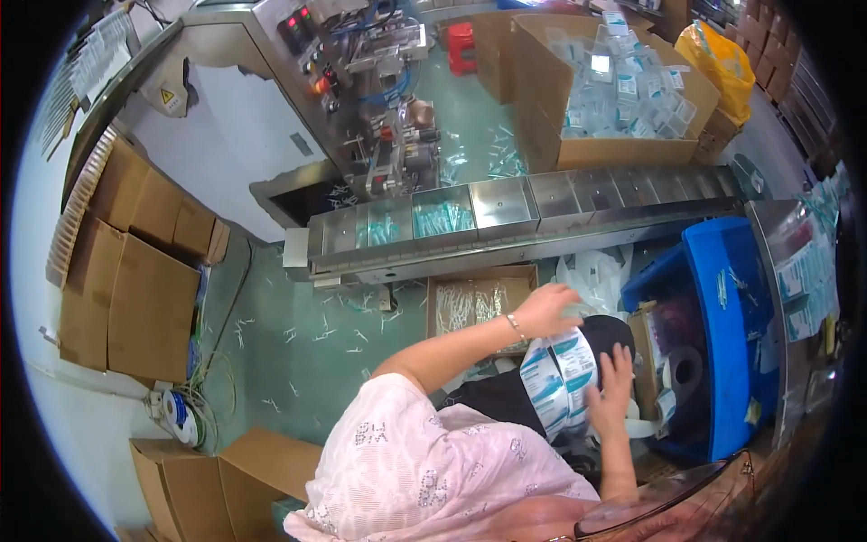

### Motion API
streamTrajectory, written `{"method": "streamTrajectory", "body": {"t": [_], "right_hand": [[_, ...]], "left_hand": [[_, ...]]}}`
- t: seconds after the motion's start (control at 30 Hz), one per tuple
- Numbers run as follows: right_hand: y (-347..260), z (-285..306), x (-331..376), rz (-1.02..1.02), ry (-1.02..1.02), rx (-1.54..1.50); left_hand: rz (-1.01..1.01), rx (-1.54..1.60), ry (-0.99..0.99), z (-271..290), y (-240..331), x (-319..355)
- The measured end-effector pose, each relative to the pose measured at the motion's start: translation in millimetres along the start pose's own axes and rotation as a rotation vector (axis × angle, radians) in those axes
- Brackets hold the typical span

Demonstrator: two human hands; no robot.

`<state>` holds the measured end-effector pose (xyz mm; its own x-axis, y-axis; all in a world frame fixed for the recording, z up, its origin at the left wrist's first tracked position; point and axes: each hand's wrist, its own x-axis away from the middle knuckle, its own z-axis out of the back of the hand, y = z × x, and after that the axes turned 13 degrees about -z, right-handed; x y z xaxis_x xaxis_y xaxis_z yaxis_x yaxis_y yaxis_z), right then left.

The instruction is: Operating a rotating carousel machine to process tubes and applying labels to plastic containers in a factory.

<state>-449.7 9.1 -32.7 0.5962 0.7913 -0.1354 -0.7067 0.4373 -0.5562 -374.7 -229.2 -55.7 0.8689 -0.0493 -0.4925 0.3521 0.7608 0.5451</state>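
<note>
Mid-handling, by the look of it: drawing out and steadying a strip of packets [560,375], white with teal printing, hanging in a curved band at about 4 o'clock from the picture's centre, in front of a dark rounded thing [607,332] and just left of a blue bin [722,298].

Left hand [542,310], bracelet at the wrist, reaching across to the strip's upper end, fingers curled narrow and apparently pinching it there; exact grip hidden by the fingers. Right hand [614,388] at 3 o'clock of the strip, fingers spread wide and laid flat against its edge, touching but not clasping.

Judging from this, a two-handed step: one end pinched, the side supported. Any next move calls for a flat, untwisted band and a firmer hold from the open hand.

Beyond, at 12 o'clock, a row of steel trays [506,206]; at 1 o'clock, a cardboard box [542,81] heaped with clear packets.
</note>
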Motion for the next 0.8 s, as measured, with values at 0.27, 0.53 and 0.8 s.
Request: {"method": "streamTrajectory", "body": {"t": [0.27, 0.53, 0.8], "right_hand": [[-18.1, -31.1, 18.0, 0.019, 0.081, 0.117], [-24.5, -37.5, 31.4, -0.014, 0.111, 0.047], [-33.2, -39.8, 30.1, -0.09, 0.117, 0.116]], "left_hand": [[1.107, 0.971, -0.324, -41.9, -13.7, 83.2], [0.739, 0.853, 0.249, -21.2, -46.3, 85.2], [1.073, -0.631, 0.488, 198.9, -200.0, 214.5]]}}
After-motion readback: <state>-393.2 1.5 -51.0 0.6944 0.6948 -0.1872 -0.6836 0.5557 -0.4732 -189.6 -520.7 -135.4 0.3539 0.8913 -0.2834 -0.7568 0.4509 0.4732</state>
